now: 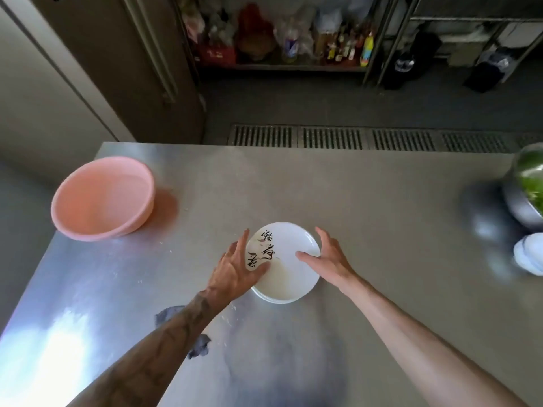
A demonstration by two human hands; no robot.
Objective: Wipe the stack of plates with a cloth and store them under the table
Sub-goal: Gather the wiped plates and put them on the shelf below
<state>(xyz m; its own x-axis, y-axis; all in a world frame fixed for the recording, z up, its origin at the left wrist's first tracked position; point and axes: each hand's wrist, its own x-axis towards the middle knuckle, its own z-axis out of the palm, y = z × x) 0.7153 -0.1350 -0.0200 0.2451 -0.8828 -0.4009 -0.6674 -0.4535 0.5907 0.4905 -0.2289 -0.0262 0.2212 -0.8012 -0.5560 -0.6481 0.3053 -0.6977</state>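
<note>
Both hands, left hand (pixel 235 270) and right hand (pixel 327 257), spread wide, flank the plates (pixel 286 277).

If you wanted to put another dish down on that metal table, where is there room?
Bare steel lies between the pink basin and the plate stack, and again from the stack toward the far edge by the floor grate. The right edge is crowded with a metal bowl of greens and small white dishes. A grey cloth lies near the left forearm.
</note>
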